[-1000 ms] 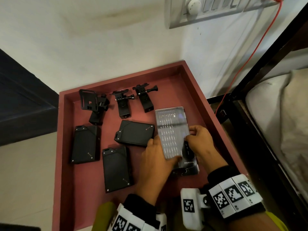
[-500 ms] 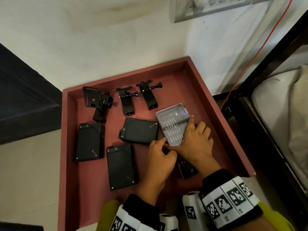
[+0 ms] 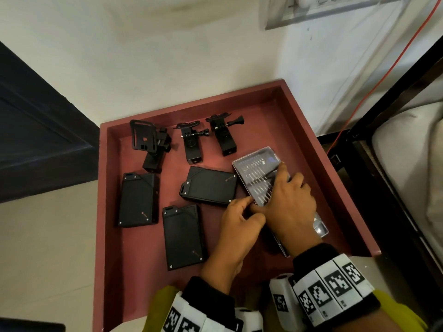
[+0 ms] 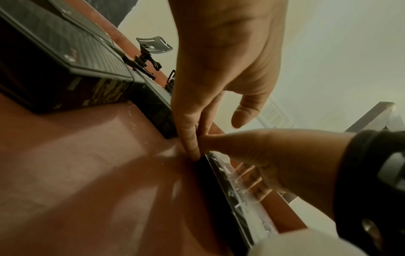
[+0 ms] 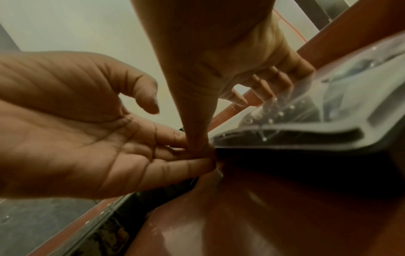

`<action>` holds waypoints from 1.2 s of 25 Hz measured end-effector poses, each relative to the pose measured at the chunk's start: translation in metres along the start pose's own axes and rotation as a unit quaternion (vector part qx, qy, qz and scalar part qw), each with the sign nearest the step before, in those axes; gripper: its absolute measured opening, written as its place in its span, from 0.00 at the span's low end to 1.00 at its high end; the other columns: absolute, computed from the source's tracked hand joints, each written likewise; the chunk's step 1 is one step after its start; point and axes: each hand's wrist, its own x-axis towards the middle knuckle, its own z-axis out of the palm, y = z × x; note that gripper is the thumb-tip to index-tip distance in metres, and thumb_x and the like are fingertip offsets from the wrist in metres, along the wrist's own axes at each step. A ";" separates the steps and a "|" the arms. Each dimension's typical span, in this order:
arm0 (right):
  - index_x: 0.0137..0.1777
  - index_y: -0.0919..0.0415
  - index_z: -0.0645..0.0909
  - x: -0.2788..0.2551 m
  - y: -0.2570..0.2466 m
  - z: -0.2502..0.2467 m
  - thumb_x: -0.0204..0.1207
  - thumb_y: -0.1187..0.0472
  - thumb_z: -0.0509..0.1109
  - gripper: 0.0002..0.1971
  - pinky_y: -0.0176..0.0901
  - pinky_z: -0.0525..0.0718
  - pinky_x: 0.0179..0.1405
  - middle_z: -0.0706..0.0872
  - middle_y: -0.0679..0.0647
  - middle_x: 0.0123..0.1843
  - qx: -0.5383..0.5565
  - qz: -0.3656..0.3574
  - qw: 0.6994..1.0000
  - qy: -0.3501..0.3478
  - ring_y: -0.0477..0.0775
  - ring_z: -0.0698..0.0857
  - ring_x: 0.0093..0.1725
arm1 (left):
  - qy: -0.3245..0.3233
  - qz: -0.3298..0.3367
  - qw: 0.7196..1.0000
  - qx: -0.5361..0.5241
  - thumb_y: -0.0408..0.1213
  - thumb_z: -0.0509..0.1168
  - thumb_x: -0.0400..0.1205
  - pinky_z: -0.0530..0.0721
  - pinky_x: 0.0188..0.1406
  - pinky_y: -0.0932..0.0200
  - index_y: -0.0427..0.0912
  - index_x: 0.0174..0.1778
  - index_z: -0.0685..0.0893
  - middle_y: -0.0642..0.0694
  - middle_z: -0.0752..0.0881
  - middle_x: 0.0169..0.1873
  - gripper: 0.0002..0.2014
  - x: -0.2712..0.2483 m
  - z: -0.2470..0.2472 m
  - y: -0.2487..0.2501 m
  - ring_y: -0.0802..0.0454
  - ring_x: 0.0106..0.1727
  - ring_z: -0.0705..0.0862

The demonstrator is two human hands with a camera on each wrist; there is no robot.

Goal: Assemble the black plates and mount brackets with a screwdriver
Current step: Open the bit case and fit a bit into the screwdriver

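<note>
Three black plates [image 3: 137, 200] [image 3: 208, 185] [image 3: 183, 236] lie flat in a red tray [image 3: 191, 105]. Behind them stand three black mount brackets [image 3: 149, 142] [image 3: 191, 144] [image 3: 224, 136]. A screwdriver bit case [image 3: 256, 166] with a clear lid lies at the tray's right. My right hand [image 3: 273, 188] spans the case, with its thumb [image 5: 197, 138] at the near left edge and its fingers curled over the far side. My left hand [image 3: 247, 204] presses straight fingertips [image 4: 192, 149] against that left edge, beside the thumb. No screwdriver shows outside the case [image 5: 306, 129].
The tray stands in a room corner against a white wall. A switch panel [image 3: 323, 8] and a red cable [image 3: 383, 68] are at the upper right. A black bed frame [image 3: 395, 116] with bedding runs along the right, and a dark door [image 3: 36, 128] stands at the left.
My right hand has moved from the case's right edge onto its top. My left hand has slid off the lid to the case's left edge. The head view has shifted a little.
</note>
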 end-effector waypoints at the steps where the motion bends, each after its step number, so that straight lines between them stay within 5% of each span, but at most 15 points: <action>1: 0.81 0.59 0.47 0.000 -0.001 -0.002 0.64 0.32 0.71 0.55 0.56 0.78 0.58 0.69 0.65 0.69 0.004 -0.002 1.000 0.002 0.68 0.76 0.65 | 0.001 -0.004 1.000 -0.014 0.21 0.60 0.77 0.78 0.37 0.76 0.45 0.66 0.80 0.45 0.82 0.59 0.24 0.000 -0.001 0.000 0.64 0.43 0.80; 4: 0.78 0.58 0.55 -0.002 -0.003 -0.008 0.62 0.32 0.72 0.51 0.53 0.80 0.51 0.75 0.63 0.65 0.063 0.001 0.998 0.011 0.69 0.81 0.61 | 0.001 -0.019 0.997 -0.070 0.19 0.57 0.77 0.77 0.32 0.77 0.42 0.71 0.77 0.47 0.83 0.45 0.26 0.001 -0.005 0.002 0.67 0.32 0.78; 7: 0.76 0.58 0.59 -0.005 -0.007 -0.006 0.62 0.33 0.72 0.48 0.58 0.79 0.60 0.75 0.65 0.68 0.084 -0.009 0.996 0.006 0.69 0.76 0.69 | 0.003 -0.033 0.994 -0.100 0.17 0.54 0.77 0.75 0.27 0.74 0.39 0.71 0.77 0.48 0.81 0.35 0.27 0.001 -0.009 0.003 0.64 0.26 0.74; 10: 0.74 0.59 0.62 -0.008 -0.012 -0.006 0.64 0.33 0.72 0.46 0.60 0.72 0.69 0.68 0.63 0.73 0.004 -0.024 1.000 0.013 0.67 0.67 0.75 | 0.007 -0.042 0.993 -0.111 0.15 0.53 0.75 0.76 0.33 0.69 0.37 0.63 0.81 0.44 0.84 0.37 0.25 0.002 -0.010 0.004 0.59 0.34 0.78; 14: 0.70 0.58 0.64 -0.015 -0.017 -0.011 0.71 0.41 0.70 0.34 0.50 0.73 0.62 0.73 0.58 0.67 -0.032 -0.044 0.998 0.045 0.61 0.73 0.67 | 0.001 -0.045 0.992 -0.121 0.19 0.57 0.78 0.80 0.45 0.60 0.40 0.56 0.85 0.40 0.86 0.44 0.18 0.003 -0.010 0.005 0.50 0.45 0.80; 20: 0.63 0.62 0.66 -0.019 -0.032 -0.014 0.81 0.65 0.59 0.12 0.46 0.82 0.43 0.77 0.60 0.67 -0.071 -0.066 0.995 0.031 0.59 0.82 0.62 | -0.010 -0.036 0.989 -0.145 0.18 0.55 0.78 0.73 0.29 0.67 0.39 0.40 0.86 0.45 0.80 0.29 0.17 0.003 -0.011 0.008 0.56 0.31 0.75; 23: 0.64 0.62 0.66 -0.020 -0.035 -0.013 0.80 0.63 0.62 0.14 0.45 0.81 0.42 0.76 0.60 0.67 -0.066 -0.068 0.995 0.024 0.60 0.81 0.63 | -0.016 -0.051 0.985 -0.163 0.17 0.52 0.76 0.75 0.26 0.70 0.36 0.43 0.85 0.53 0.82 0.23 0.17 0.006 -0.013 0.007 0.61 0.26 0.77; 26: 0.63 0.60 0.70 -0.020 -0.028 -0.017 0.77 0.54 0.67 0.18 0.43 0.72 0.38 0.78 0.57 0.64 -0.036 -0.075 0.996 0.018 0.60 0.82 0.60 | 0.014 -0.046 0.986 -0.161 0.22 0.59 0.81 0.81 0.34 0.66 0.39 0.42 0.86 0.49 0.86 0.30 0.12 0.011 -0.010 0.005 0.58 0.33 0.82; 30: 0.62 0.55 0.80 -0.013 -0.005 -0.027 0.72 0.51 0.72 0.19 0.43 0.77 0.49 0.80 0.55 0.63 0.071 -0.103 0.992 0.005 0.59 0.79 0.62 | 0.055 -0.012 0.986 -0.160 0.29 0.70 0.79 0.88 0.43 0.59 0.35 0.46 0.88 0.44 0.90 0.36 0.03 0.016 -0.004 0.001 0.52 0.39 0.88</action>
